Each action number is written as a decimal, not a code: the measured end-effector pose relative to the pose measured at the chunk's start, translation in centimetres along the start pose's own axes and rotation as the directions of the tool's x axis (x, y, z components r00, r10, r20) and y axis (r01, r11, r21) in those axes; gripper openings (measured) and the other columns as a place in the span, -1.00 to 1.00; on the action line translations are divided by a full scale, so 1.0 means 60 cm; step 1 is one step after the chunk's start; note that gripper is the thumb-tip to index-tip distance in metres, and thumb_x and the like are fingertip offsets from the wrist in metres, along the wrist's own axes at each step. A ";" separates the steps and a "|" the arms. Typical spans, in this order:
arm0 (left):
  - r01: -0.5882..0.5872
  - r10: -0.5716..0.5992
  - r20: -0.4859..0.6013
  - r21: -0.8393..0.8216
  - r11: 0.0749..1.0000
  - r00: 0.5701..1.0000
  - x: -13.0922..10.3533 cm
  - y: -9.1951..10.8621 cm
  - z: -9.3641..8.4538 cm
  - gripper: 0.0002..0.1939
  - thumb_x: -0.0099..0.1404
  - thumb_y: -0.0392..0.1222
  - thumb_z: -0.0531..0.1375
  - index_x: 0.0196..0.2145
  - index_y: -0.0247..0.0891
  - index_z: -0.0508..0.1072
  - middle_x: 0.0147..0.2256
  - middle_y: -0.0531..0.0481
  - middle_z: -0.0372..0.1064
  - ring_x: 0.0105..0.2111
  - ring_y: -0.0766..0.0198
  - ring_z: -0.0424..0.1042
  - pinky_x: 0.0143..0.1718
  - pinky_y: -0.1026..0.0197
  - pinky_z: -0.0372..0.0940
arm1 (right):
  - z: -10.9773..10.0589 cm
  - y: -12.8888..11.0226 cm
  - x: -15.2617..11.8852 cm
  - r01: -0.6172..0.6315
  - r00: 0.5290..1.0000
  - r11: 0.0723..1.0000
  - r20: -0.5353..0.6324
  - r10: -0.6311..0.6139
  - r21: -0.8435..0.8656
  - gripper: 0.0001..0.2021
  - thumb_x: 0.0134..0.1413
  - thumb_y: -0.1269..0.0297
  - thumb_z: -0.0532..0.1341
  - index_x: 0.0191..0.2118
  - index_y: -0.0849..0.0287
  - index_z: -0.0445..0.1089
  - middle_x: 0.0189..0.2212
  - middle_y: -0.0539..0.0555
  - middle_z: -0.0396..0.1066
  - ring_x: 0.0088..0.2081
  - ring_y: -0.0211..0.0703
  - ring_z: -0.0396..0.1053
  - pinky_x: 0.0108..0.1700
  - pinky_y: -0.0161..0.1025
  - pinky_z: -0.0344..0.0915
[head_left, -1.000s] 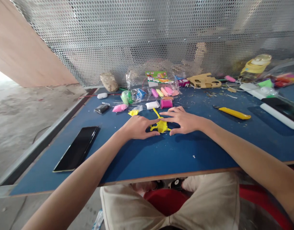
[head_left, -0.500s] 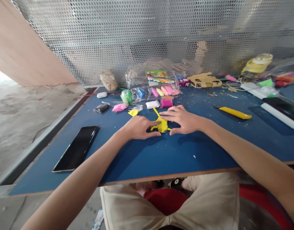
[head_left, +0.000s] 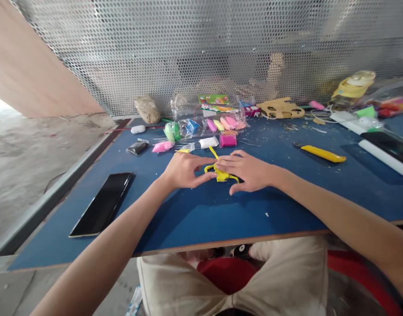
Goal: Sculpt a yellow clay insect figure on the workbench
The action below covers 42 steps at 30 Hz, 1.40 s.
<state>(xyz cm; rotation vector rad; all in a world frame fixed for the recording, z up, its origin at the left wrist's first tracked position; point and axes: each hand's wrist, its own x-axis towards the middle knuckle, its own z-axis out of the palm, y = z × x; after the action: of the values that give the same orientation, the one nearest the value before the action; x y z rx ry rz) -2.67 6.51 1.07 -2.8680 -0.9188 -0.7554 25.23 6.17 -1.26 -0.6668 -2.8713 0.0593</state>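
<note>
Yellow clay-like piece [head_left: 222, 176], one, the landmark: flat on the blue tabletop [head_left: 188, 219], a lumpy body with thin strands, lying between the hands, seemingly so that both reach it with forearms low. Left hand [head_left: 183, 169], at its left side: thumb and index finger extended with a gap between them, tips at the piece, apparently to steady its edge; the other fingers cannot be told clearly. Right hand [head_left: 249, 171], over its right and far part: fingers straight and close together, laid flat, thumb spread away towards the near side, a pose that would spread light pressure over something soft. Beyond the piece: white packet [head_left: 208, 142] and magenta block [head_left: 228, 140], side by side, near enough for an easy reach. Beyond and left: yellow packet [head_left: 187, 148], pink packet [head_left: 163, 146], black packet [head_left: 138, 147], loosely in line, perhaps so the colours show apart. Well right: yellow cutter [head_left: 323, 154], lying flat, past the right hand's working space. Well left, nearer the person: dark phone [head_left: 102, 204], flat, outside the left forearm.
</note>
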 end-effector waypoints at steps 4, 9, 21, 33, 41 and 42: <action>-0.007 0.006 -0.048 -0.027 1.000 0.999 -0.003 -0.010 -0.005 -0.35 0.39 0.36 0.07 0.07 -0.19 0.61 -0.58 0.04 0.44 -0.63 0.32 0.36 -0.54 0.21 0.12 | 0.012 -0.011 0.000 -0.018 0.999 0.999 0.038 0.017 0.036 -0.05 0.23 -0.40 0.06 0.48 0.23 0.04 0.45 0.28 0.05 0.46 0.19 0.03 0.45 0.14 -0.11; -0.004 0.004 0.004 -0.021 1.000 1.000 -0.001 -0.015 -0.005 -0.31 0.41 0.39 0.01 0.04 -0.20 0.62 -0.48 -0.02 0.51 -0.52 0.25 0.43 -0.48 0.18 0.19 | -0.006 0.013 -0.010 0.062 0.998 0.985 -0.008 -0.061 0.159 -0.18 0.27 -0.31 0.12 0.46 0.11 0.10 0.40 0.17 0.19 0.41 0.11 0.16 0.43 0.13 0.03; -0.112 0.095 0.217 0.069 0.991 0.972 0.004 -0.022 -0.011 -0.26 0.39 0.45 0.00 0.21 -0.11 0.49 0.21 -0.08 0.44 0.19 -0.15 0.32 0.20 -0.22 0.18 | -0.005 -0.007 -0.007 0.002 0.999 0.994 0.032 -0.005 0.108 -0.06 0.18 -0.36 0.17 0.46 0.20 0.09 0.43 0.23 0.11 0.43 0.20 0.12 0.45 0.20 0.03; 0.057 -0.048 0.221 -0.035 0.998 0.974 0.010 -0.023 0.003 -0.69 0.39 0.00 0.19 -0.02 -0.16 0.57 0.05 -0.07 0.53 0.06 0.05 0.46 0.17 -0.05 0.29 | -0.005 0.034 -0.012 -0.006 0.994 0.971 -0.104 0.032 0.241 -0.06 0.20 -0.39 0.10 0.49 0.12 0.00 0.45 0.20 0.07 0.44 0.23 0.07 0.46 0.24 0.00; 0.153 -0.150 0.261 0.010 0.988 0.953 0.017 -0.005 0.005 -0.75 0.38 -0.12 0.13 -0.09 -0.18 0.56 -0.02 -0.04 0.55 0.00 0.09 0.51 0.08 0.01 0.37 | 0.002 0.008 -0.002 -0.046 0.999 0.950 0.026 0.040 0.308 0.20 0.12 -0.47 0.09 0.52 0.20 -0.57 0.42 0.22 0.14 0.48 0.23 -0.04 0.44 0.20 0.04; 0.167 -0.167 0.252 0.021 0.986 0.953 0.017 -0.003 0.008 -0.75 0.37 -0.14 0.13 -0.11 -0.18 0.56 -0.03 -0.04 0.55 0.00 0.09 0.51 0.08 0.01 0.38 | 0.003 0.007 -0.002 -0.042 0.999 0.952 0.027 0.036 0.302 0.20 0.13 -0.45 0.11 0.52 0.19 -0.58 0.41 0.22 0.16 0.47 0.21 -0.02 0.44 0.19 0.06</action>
<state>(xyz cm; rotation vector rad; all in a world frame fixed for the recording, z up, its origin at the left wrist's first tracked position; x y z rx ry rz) -1.84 7.32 1.11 -2.9628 -1.2013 -0.4010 25.48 6.50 -1.52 -0.6620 -2.7805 0.5043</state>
